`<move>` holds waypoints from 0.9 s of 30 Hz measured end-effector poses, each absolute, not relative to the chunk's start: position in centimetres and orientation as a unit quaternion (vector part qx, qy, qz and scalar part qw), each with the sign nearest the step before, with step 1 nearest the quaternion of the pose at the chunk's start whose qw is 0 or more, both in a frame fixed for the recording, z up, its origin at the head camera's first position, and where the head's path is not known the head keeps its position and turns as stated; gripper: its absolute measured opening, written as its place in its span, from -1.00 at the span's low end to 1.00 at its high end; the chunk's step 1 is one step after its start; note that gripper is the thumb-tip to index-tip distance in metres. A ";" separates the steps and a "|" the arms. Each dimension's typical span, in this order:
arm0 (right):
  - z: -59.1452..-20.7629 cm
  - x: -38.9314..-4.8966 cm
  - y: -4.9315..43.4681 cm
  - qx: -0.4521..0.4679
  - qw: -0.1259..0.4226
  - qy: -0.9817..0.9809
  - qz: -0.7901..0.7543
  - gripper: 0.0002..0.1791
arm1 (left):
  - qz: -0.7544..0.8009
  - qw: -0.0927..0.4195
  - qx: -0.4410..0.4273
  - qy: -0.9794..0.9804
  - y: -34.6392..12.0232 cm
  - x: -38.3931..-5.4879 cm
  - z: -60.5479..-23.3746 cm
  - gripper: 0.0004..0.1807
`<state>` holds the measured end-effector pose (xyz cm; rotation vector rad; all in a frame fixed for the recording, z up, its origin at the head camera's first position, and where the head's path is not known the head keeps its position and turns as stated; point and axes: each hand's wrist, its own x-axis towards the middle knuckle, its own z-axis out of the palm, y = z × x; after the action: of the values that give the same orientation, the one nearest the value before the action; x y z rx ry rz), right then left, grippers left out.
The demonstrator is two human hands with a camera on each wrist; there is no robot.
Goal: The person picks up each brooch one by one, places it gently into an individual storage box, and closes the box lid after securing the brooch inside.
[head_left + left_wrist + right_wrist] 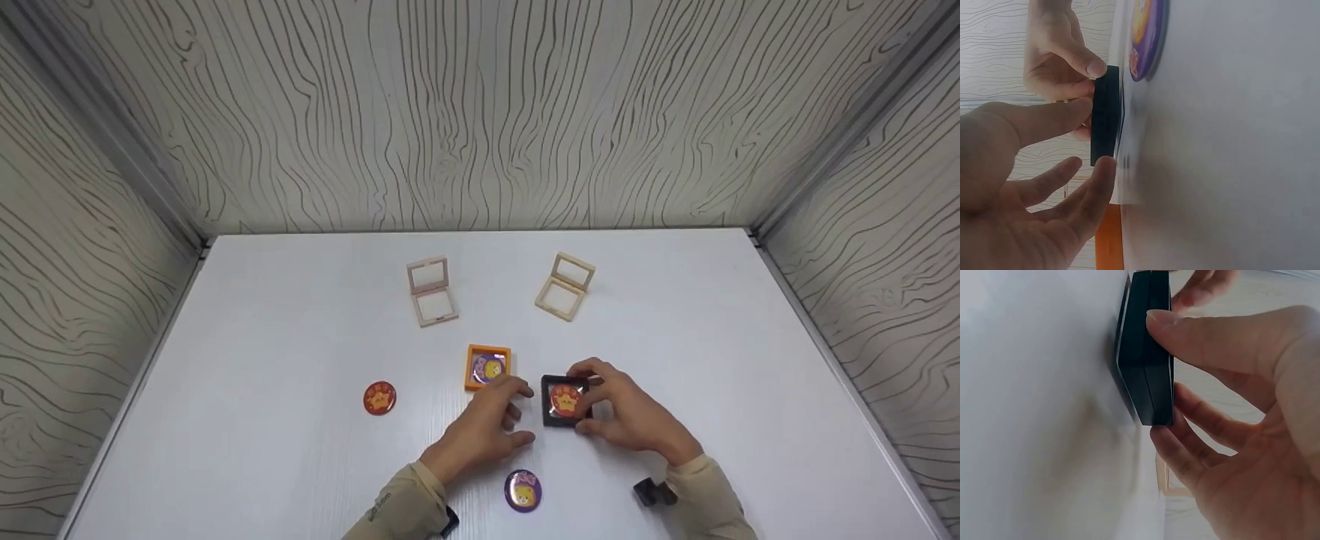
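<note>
My right hand (626,412) holds a small square black display frame (546,401) by its edges, thumb on the near side and fingers on the far side. Behind its clear window sits a round red badge (564,400) with a yellow star. In the right wrist view the black frame (1145,365) is closed along its seam, low over the tabletop. My left hand (484,427) hovers just left of it, fingers spread and gripping nothing. Beyond the left fingers lies an orange frame (470,369) containing a purple bear badge (489,368).
A loose red star badge (380,397) lies on the left of the white table (262,337). Another purple bear badge (523,490) lies near the front, between the forearms. Toward the back, a pinkish frame (430,289) and a beige frame (570,284) stand hinged open.
</note>
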<state>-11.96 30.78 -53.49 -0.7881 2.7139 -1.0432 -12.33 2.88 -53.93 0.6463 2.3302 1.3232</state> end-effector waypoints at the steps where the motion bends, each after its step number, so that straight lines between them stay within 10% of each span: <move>1: -53.5 -12.1 30.9 -0.255 0.065 0.900 -0.347 -0.80 | 0.470 0.190 0.229 0.831 2.7 -12.3 -53.9 -0.45; 14: -53.4 -12.4 33.7 -0.178 0.054 0.924 -0.333 -0.81 | 0.308 0.251 0.319 0.861 2.6 -10.8 -52.0 -0.46; 27: -53.0 -12.8 35.0 -0.141 0.054 0.933 -0.328 -0.80 | 0.163 0.202 0.385 0.885 3.8 -8.4 -52.0 -0.37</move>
<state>-12.84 35.01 -53.04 -0.4268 2.8331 -0.9955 -8.41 3.85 -52.03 1.0762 2.4723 0.4548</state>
